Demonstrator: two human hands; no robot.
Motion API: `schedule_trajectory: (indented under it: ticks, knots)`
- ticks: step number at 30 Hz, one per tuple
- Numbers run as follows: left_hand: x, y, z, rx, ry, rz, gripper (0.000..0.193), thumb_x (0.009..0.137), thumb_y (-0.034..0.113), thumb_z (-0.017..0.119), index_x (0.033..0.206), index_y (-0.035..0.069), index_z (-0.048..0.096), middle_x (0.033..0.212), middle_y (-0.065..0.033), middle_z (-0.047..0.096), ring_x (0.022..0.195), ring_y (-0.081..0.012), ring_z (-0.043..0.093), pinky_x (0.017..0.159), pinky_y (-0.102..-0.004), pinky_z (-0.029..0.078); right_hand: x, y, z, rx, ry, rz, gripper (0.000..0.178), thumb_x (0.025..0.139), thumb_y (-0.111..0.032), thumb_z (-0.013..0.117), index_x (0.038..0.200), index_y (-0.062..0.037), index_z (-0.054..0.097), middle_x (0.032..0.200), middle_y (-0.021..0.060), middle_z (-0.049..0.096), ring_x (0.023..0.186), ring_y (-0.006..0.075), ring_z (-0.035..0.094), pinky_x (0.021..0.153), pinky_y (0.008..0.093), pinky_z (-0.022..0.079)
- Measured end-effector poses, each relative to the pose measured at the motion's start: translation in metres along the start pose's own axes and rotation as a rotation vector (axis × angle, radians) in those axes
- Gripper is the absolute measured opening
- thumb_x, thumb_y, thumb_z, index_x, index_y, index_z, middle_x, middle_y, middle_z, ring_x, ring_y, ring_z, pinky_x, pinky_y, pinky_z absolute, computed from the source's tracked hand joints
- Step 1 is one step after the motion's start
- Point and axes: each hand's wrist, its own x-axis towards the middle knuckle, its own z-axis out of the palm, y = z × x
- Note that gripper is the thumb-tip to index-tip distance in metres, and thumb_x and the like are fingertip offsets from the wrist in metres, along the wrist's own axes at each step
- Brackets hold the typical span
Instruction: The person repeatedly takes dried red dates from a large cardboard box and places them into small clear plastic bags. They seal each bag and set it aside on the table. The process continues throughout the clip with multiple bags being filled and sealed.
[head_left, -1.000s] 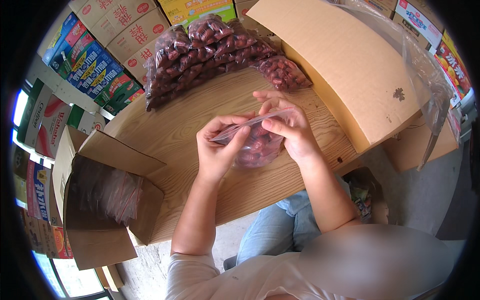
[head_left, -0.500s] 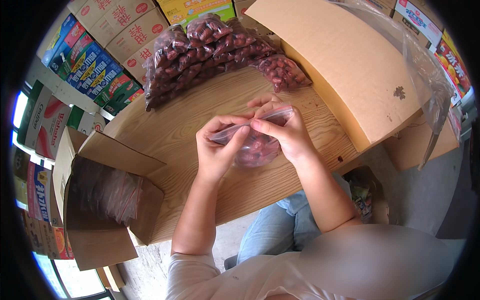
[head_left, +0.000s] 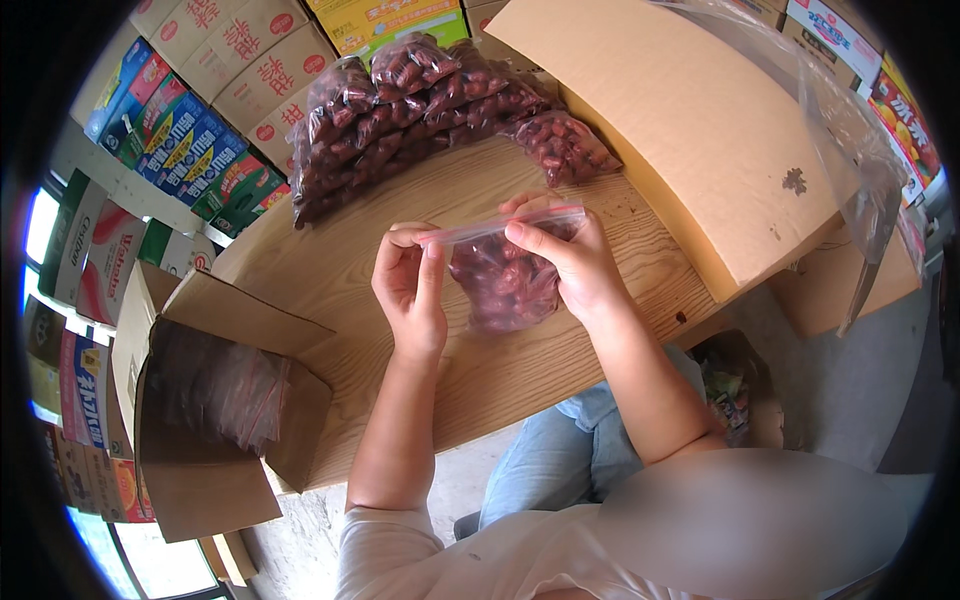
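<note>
Between my hands hangs a clear zip bag (head_left: 508,285) of dark red dried fruit that looks like jujubes, above the wooden table. The left top corner of its seal is pinched between thumb and fingers of my left hand (head_left: 410,285). My right hand (head_left: 577,255) grips the other end of the seal, thumb in front and fingers behind. The pink seal strip is stretched fairly straight between them. At the back of the table lies a pile of similar filled bags (head_left: 400,120), with a single filled bag (head_left: 565,147) at its right end.
To the left, an open cardboard box (head_left: 215,400) holds many flat clear bags (head_left: 235,385). A large carton (head_left: 690,130) with a plastic liner (head_left: 860,170) stands on the right. Stacked boxes (head_left: 240,60) line the back. The wooden table (head_left: 370,235) has a dark speck near its right edge.
My left hand has slid along the seal to the left corner, away from my right hand. The bag's top has straightened, and more of its contents shows.
</note>
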Motion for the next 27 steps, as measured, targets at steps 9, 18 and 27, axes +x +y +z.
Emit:
schedule_trajectory:
  ticks: [9, 18, 27]
  knots:
    - [0.0007, -0.0041, -0.0048, 0.096, 0.053, -0.021, 0.006, 0.092, 0.002, 0.059, 0.087, 0.003, 0.057, 0.091, -0.0012, 0.054, 0.083, -0.0076, 0.049, 0.079, -0.0212, 0.038, 0.0003, -0.0013, -0.0006, -0.027, 0.035, 0.011, 0.012, 0.08, -0.005, 0.074, 0.089, -0.001, 0.068, 0.103, 0.0062, 0.063, 0.081, 0.0103, 0.062, 0.073, 0.0239, 0.049]
    - [0.0027, -0.0039, -0.0014, 0.11, -0.005, -0.078, 0.004, 0.089, 0.002, 0.064, 0.089, 0.001, 0.06, 0.092, -0.0039, 0.058, 0.081, -0.0098, 0.051, 0.071, -0.0226, 0.042, -0.0003, -0.0001, -0.002, -0.035, 0.02, 0.014, 0.01, 0.081, -0.005, 0.073, 0.089, -0.001, 0.067, 0.104, 0.0068, 0.063, 0.077, 0.0108, 0.064, 0.069, 0.0219, 0.05]
    - [0.0023, 0.0, -0.0046, 0.138, -0.044, -0.039, 0.003, 0.086, 0.0, 0.065, 0.088, 0.001, 0.062, 0.091, -0.0054, 0.06, 0.084, -0.012, 0.053, 0.075, -0.0247, 0.042, -0.0017, 0.0009, 0.0003, -0.021, -0.017, -0.01, 0.011, 0.081, -0.004, 0.073, 0.089, 0.0006, 0.067, 0.106, 0.0083, 0.061, 0.075, 0.0121, 0.065, 0.067, 0.0229, 0.052]
